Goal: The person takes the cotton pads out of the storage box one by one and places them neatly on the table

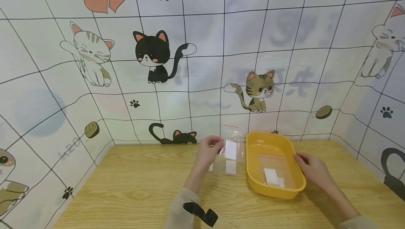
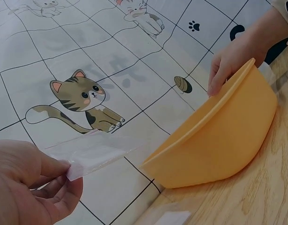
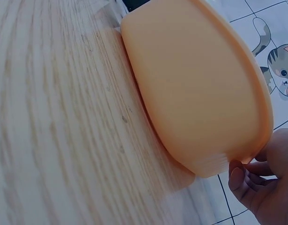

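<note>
Pinching a clear bag (image 1: 233,149), the left grip (image 1: 209,150) is closed; the right grip (image 1: 313,167) pinches a yellow basin (image 1: 272,191).

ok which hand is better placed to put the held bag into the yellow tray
Probably the left hand: it pinches the clear bag just beside the yellow tray, while the right hand holds the tray's right rim.

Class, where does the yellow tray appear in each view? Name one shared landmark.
Head: yellow tray, lower half, right of centre.
Left wrist: yellow tray, right of centre, seen side-on.
Right wrist: yellow tray, upper middle to right.
Shared landmark: the right hand holding its rim.
</note>
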{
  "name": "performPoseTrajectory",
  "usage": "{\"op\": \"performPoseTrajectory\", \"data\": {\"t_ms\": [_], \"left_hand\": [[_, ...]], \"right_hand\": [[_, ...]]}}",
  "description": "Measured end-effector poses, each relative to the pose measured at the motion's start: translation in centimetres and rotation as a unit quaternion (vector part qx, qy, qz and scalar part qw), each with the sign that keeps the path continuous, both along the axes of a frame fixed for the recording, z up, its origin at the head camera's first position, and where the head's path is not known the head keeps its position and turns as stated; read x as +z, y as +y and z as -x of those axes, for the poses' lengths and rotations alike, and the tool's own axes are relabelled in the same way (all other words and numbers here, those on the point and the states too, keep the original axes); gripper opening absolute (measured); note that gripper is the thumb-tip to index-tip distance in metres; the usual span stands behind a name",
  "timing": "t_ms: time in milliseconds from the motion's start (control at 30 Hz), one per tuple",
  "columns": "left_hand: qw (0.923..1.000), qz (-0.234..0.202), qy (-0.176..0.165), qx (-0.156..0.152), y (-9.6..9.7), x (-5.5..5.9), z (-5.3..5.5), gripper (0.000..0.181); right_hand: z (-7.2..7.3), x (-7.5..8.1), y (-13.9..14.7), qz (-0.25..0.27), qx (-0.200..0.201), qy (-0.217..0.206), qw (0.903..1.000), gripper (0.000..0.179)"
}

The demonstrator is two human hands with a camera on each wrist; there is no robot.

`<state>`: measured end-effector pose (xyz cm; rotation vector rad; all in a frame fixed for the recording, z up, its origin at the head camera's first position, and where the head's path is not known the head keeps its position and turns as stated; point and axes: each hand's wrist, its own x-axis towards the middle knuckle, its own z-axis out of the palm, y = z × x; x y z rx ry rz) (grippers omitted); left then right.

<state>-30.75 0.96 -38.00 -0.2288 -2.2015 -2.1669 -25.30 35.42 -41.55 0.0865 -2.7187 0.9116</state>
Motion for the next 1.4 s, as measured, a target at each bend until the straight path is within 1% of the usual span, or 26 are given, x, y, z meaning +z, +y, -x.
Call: {"op": "performPoseTrajectory", "data": {"t_ms": [300, 600, 967, 1100, 1400], "left_hand": [[1.0000, 0.007, -0.006, -0.001, -0.6, -0.3, 0.1, 0.010], [0.9994, 0.027, 0.015, 0.015, -2.1, -0.7, 0.3, 0.011], [0.9995, 0.029, 0.008, 0.013, -3.7, -1.5, 0.5, 0.012], [0.9994, 0.031, 0.005, 0.016, -4.1, -1.6, 0.7, 0.012], [0.9989, 0.028, 0.011, 0.036, -5.2, -2.0, 1.2, 0.012]], "right_hand": [[0.1, -0.2, 0.1, -0.001, -0.002, -0.005, 1.0000, 0.048], [-0.2, 0.0, -0.1, 0.005, 0.000, -0.008, 1.0000, 0.051], [-0.1, -0.1, -0.1, 0.005, 0.001, -0.008, 1.0000, 0.049], [-0.1, -0.1, -0.1, 0.004, -0.001, -0.007, 1.0000, 0.049], [-0.1, 0.1, -0.2, 0.001, 0.001, -0.007, 1.0000, 0.048]]}}
